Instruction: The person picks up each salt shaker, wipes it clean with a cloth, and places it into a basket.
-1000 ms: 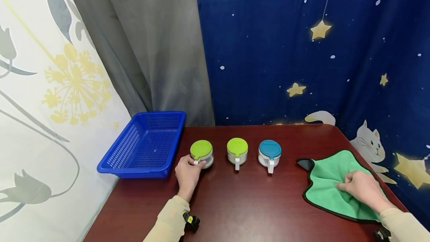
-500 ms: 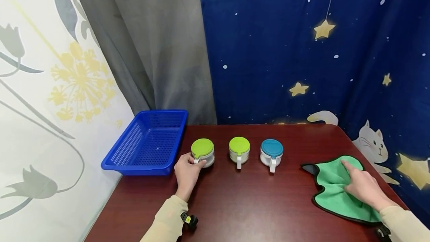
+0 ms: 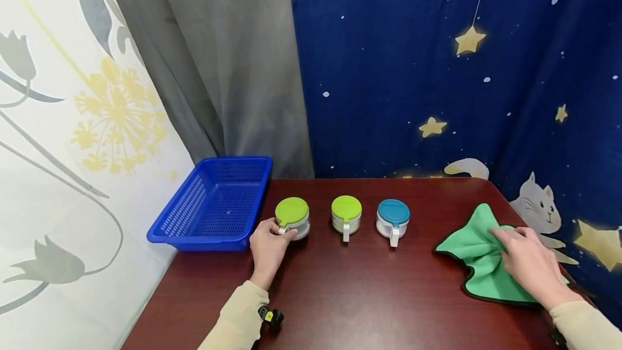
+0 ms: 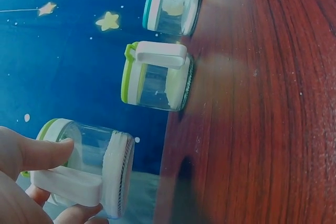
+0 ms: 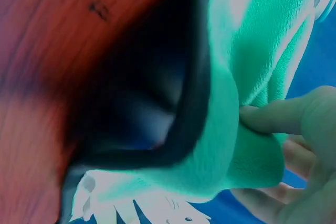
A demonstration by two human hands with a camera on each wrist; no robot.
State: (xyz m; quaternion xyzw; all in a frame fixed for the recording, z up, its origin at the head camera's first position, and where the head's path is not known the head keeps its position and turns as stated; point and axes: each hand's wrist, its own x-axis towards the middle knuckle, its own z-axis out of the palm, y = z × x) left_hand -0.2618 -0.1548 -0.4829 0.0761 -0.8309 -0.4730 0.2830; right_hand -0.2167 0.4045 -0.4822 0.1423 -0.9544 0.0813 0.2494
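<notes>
At lower centre-left, the left hand (image 3: 269,251) clasps a white-handled clear glass jar with lime-green lid (image 3: 293,215); at lower right, the right hand (image 3: 531,263) pinches a black-edged green plush cloth (image 3: 487,263). Gathering the cloth seems the step in hand; the next move likely calls for a secure pinch.

Green cloth (image 3: 478,236) partly hidden behind right hand (image 3: 532,263), table (image 3: 364,296) cut off below, left sleeve (image 3: 238,312) cropped
</notes>
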